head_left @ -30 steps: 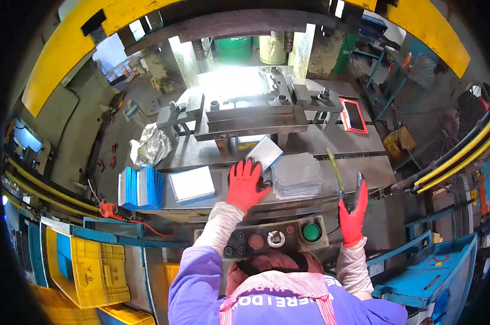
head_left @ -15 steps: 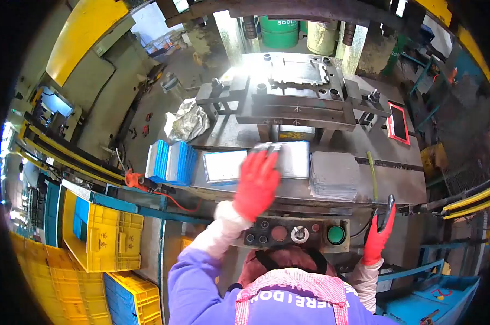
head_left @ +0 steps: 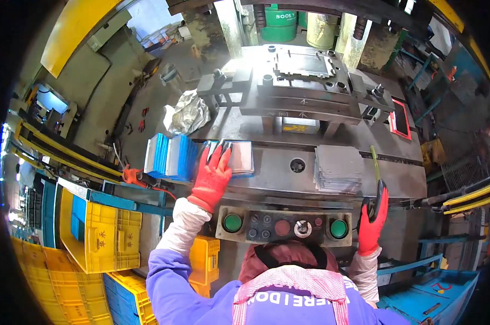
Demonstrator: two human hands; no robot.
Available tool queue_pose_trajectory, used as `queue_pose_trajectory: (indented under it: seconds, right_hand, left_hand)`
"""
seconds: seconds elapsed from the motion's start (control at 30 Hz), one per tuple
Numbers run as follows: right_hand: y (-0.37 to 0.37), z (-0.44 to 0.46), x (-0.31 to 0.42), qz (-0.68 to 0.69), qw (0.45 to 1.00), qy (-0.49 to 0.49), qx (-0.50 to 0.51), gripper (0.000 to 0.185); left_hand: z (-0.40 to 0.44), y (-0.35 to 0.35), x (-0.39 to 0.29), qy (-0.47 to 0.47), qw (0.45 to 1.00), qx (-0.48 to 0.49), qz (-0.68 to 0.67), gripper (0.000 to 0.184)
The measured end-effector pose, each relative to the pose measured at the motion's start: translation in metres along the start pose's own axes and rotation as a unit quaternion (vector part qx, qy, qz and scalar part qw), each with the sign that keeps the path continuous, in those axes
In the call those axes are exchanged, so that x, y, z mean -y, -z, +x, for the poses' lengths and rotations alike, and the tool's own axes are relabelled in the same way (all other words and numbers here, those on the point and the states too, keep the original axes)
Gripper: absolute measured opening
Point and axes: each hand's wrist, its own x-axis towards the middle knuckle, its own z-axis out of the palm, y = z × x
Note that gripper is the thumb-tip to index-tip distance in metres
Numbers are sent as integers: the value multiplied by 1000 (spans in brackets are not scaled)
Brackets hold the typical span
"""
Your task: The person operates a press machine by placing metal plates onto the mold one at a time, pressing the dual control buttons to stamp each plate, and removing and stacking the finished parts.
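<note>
My left hand (head_left: 211, 181), in a red glove with dark fingertips, lies with fingers apart on the left part of a pale, blue-edged plate (head_left: 242, 158). That plate rests on the bench beside a row of upright blue-edged plates (head_left: 180, 157). My right hand (head_left: 373, 225), gloved alike, is at the bench's front edge, thumb and index finger apart. Its fingertip is near the lower end of a yellow-green stick (head_left: 375, 161); contact cannot be made out. A stack of grey sheets (head_left: 338, 169) sits left of the stick.
Behind the bench (head_left: 277, 162) stands a press die (head_left: 302, 100) with a flat metal piece (head_left: 304, 64) on it. A control panel (head_left: 283, 227) with green buttons is in front. Crumpled wrapping (head_left: 186, 112) lies left, a red-framed object (head_left: 400, 119) right, yellow crates (head_left: 109, 238) lower left.
My left hand has moved left with the pale plate, which now lies over where the other flat plate was. A round hole in the bench is uncovered. My right hand stays near the stick.
</note>
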Motion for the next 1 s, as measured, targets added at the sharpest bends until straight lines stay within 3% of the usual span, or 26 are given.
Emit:
queue_pose_trajectory:
  seconds: [0.07, 0.1, 0.2, 0.23, 0.33, 0.37, 0.4, 0.43, 0.5, 0.53, 0.57, 0.6, 0.63, 0.73, 0.77, 0.83, 0.93, 0.97, 1.0]
  right_hand:
    - [-1, -4, 3, 5, 1000, -5, 9, 60]
    - [-1, -8, 4, 3, 1000, -5, 14, 60]
    - [-11, -16, 18, 96, 995, -14, 31, 63]
    - [-17, -19, 28, 142, 989, -19, 39, 65]
    - [-38, -11, 70, 207, 960, 67, 177, 71]
    - [-52, -7, 81, 238, 941, 97, 221, 73]
    - [-72, -3, 91, 301, 916, 54, 260, 74]
    - [-98, 2, 99, 361, 883, 10, 298, 76]
    - [-154, 15, 108, 470, 814, -89, 329, 82]
    - [-170, 20, 113, 419, 831, -119, 345, 81]
    - [-184, 26, 119, 367, 845, -147, 360, 81]
    - [-192, 30, 127, 313, 855, -176, 374, 80]
    - [-198, 29, 140, 275, 869, -137, 387, 79]
    - [-210, 22, 162, 206, 895, -46, 394, 75]
    - [-221, 18, 158, 217, 902, -34, 373, 73]
    - [-226, 19, 154, 214, 908, -8, 360, 73]
    - [-208, 31, 161, 143, 907, -11, 397, 76]
    - [-196, 37, 166, 112, 905, -16, 410, 78]
    - [-198, 39, 158, 209, 877, -49, 429, 78]
  left_hand:
    - [0, 14, -3, 14, 998, 59, -20, 14]
    - [0, 29, -6, 40, 993, 108, -33, 29]
    - [-8, 44, -14, 142, 974, 13, -174, 52]
    - [-12, 37, -15, 191, 967, -1, -170, 71]
    - [-24, -24, -11, 369, 825, -217, -369, 72]
    - [-29, -29, -9, 418, 777, -200, -426, 69]
    - [-39, -42, -2, 330, 926, -68, -168, 67]
    - [-54, -65, 9, 206, 970, 72, 111, 65]
    - [-74, -116, 32, 137, 982, 48, 122, 60]
    - [-84, -142, 42, 102, 986, 36, 129, 57]
    - [-80, -142, 45, 134, 987, 11, -84, 57]
    - [-75, -140, 47, 157, 943, -15, -293, 56]
    - [-72, -138, 49, 102, 966, -4, -236, 54]
    - [-54, -110, 46, 89, 975, 134, -152, 53]
    - [-57, -120, 42, 112, 978, 59, -168, 53]
    - [-52, -129, 34, 58, 979, 167, 101, 54]
    - [-71, -167, 39, -7, 933, 138, 332, 53]
    - [-73, -160, 42, -16, 931, 93, 352, 52]
    - [-75, -165, 44, 13, 960, 61, 272, 51]
